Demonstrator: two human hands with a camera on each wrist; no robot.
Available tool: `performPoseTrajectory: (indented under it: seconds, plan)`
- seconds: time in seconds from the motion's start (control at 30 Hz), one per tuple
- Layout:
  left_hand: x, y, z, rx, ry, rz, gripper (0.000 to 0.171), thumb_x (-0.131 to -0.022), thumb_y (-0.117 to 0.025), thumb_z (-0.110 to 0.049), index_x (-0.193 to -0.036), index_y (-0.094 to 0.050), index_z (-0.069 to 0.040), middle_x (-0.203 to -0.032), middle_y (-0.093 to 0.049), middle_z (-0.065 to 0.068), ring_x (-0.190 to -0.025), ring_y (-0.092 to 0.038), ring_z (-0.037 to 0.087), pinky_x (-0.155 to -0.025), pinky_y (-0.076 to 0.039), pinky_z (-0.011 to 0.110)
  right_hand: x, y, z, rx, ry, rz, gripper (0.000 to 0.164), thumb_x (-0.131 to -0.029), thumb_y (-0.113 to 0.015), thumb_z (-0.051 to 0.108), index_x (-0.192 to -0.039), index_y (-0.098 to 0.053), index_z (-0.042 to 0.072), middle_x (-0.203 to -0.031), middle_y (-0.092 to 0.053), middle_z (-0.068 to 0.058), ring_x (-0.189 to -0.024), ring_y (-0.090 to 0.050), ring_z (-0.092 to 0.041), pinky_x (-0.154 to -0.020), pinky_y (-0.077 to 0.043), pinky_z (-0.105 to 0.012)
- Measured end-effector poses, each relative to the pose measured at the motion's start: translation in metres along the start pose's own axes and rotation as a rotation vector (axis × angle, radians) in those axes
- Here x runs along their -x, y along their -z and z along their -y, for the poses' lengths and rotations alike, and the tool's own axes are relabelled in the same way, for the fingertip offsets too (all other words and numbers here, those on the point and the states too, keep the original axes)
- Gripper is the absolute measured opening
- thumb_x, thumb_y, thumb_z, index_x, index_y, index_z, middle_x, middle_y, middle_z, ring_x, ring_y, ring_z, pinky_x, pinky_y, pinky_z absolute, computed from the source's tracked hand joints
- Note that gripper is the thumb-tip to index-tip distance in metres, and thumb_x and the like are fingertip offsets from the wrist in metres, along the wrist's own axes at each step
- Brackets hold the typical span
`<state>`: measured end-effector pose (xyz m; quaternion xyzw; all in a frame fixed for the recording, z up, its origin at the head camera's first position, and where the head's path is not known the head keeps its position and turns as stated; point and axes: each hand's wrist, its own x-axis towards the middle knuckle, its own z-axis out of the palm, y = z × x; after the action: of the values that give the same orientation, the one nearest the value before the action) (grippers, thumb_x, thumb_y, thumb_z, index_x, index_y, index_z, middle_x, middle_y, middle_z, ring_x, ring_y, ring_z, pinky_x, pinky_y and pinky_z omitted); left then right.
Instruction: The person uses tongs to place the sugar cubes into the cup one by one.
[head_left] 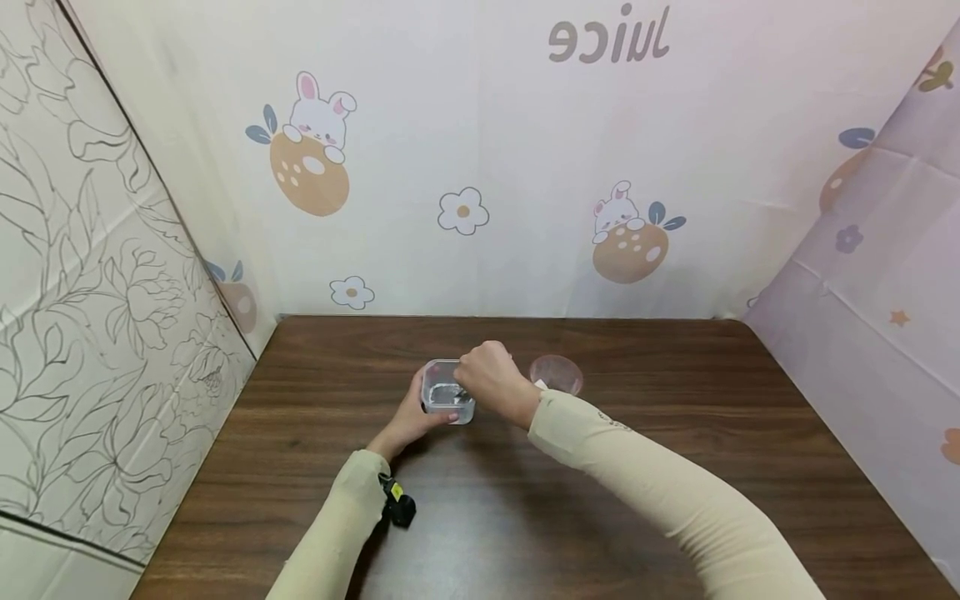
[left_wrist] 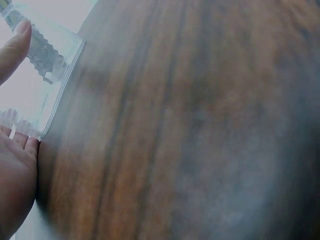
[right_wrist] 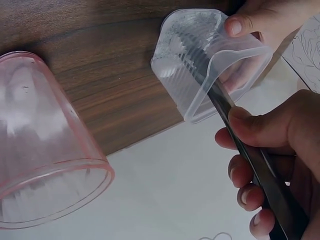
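Note:
A small clear plastic container (head_left: 463, 415) stands on the table, with the left hand (head_left: 408, 423) gripping its left side. In the left wrist view, the thumb lies along one wall of the container and the fingers along another. The right hand (head_left: 493, 377) is over the container's right rim. It holds dark metal tongs (right_wrist: 277, 200) between thumb and curled fingers. Their ridged tips reach down inside the container, seen through its wall in the right wrist view. Something clear and glinting lies at the container's bottom.
A transparent pink cup (head_left: 558, 375) stands on the brown wooden table (head_left: 675, 400), just right of the container and partly behind the right forearm. Printed cloth walls (head_left: 465, 275) rise behind the table and at both sides.

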<state>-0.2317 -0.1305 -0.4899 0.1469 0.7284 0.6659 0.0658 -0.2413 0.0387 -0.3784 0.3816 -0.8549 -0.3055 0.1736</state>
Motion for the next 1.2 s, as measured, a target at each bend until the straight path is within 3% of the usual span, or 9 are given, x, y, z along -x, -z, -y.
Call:
performPoseTrajectory:
  seconds: [0.5, 0.67, 0.9, 1.07, 1.2]
  plan:
    - [-0.002, 0.000, -0.002, -0.046, 0.004, -0.022, 0.095, -0.075, -0.076, 0.003, -0.148, -0.015, 0.001, -0.143, -0.032, 0.027, -0.125, -0.037, 0.040, -0.104, -0.029, 0.048, 0.015, -0.001, -0.022, -0.154, -0.048, -0.147, 0.024, -0.077, -0.069, 0.007, -0.058, -0.064, 0.019, -0.053, -0.056, 0.003, -0.044, -0.040, -0.008, -0.042, -0.040, -0.030]
    - [-0.002, -0.001, -0.001, -0.063, -0.001, -0.033, 0.095, -0.075, -0.076, 0.003, -0.148, -0.016, 0.001, -0.144, -0.033, 0.026, -0.125, -0.038, 0.037, -0.104, -0.028, 0.046, 0.021, 0.001, -0.031, -0.206, -0.062, -0.170, 0.026, -0.075, -0.067, 0.001, -0.057, -0.063, 0.019, -0.052, -0.055, 0.003, -0.043, -0.041, -0.010, -0.040, -0.038, -0.031]
    - [0.000, -0.001, -0.002, -0.058, 0.008, -0.025, 0.096, -0.076, -0.076, 0.001, -0.149, -0.015, 0.001, -0.147, -0.028, 0.026, -0.127, -0.034, 0.043, -0.106, -0.024, 0.052, 0.033, 0.008, -0.047, -0.236, -0.108, -0.160, 0.024, -0.075, -0.067, -0.003, -0.058, -0.064, 0.014, -0.052, -0.053, 0.002, -0.045, -0.034, -0.009, -0.038, -0.036, -0.029]
    - [-0.001, -0.002, 0.003, -0.044, 0.012, -0.034, 0.096, -0.075, -0.077, 0.001, -0.149, -0.016, -0.002, -0.148, -0.029, 0.025, -0.128, -0.034, 0.043, -0.106, -0.024, 0.051, 0.043, 0.013, -0.059, -0.264, -0.134, -0.211, 0.036, -0.073, -0.061, -0.006, -0.048, -0.046, 0.015, -0.047, -0.035, 0.005, -0.049, -0.022, -0.011, -0.037, -0.027, -0.028]
    - [-0.001, -0.002, 0.003, -0.023, -0.010, -0.037, 0.095, -0.075, -0.076, 0.004, -0.148, -0.016, 0.000, -0.147, -0.027, 0.028, -0.127, -0.033, 0.046, -0.106, -0.024, 0.054, 0.052, 0.016, -0.068, -0.292, -0.149, -0.237, 0.045, -0.072, -0.064, 0.000, -0.047, -0.032, 0.018, -0.049, -0.023, 0.006, -0.049, -0.020, -0.011, -0.037, -0.025, -0.029]
